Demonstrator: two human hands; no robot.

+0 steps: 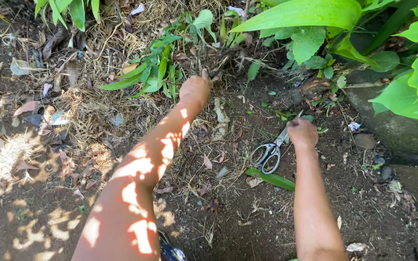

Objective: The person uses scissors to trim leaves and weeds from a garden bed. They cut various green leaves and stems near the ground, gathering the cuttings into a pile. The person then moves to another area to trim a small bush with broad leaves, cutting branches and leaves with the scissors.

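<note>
A: Where was your left hand (195, 89) at that moment?

B: It was stretched far forward, at about 12 o'clock from the middle of the view. Your fingers were closed tight around a bunch of dry stems and roots (221, 65), just at the foot of the small green weed plant (159, 72).

A: And your right hand (302, 133)?

B: It was at about 3 o'clock from the left one, lower and near the ground. You had it closed as a fist on the blade end of the scissors (268, 152). The blades were hidden inside your grip, so I cannot tell how far they were open. The two black handle loops hung out at 7 o'clock from this hand, just above the soil (247, 227).

A: What lay around them?

B: One long green leaf (272, 179) lay on the soil, just under the handle loops. At 9 o'clock there was dry straw (88, 111). At 3 o'clock stood a grey stone (397, 130), with big green leaves (310, 14) over it.
</note>
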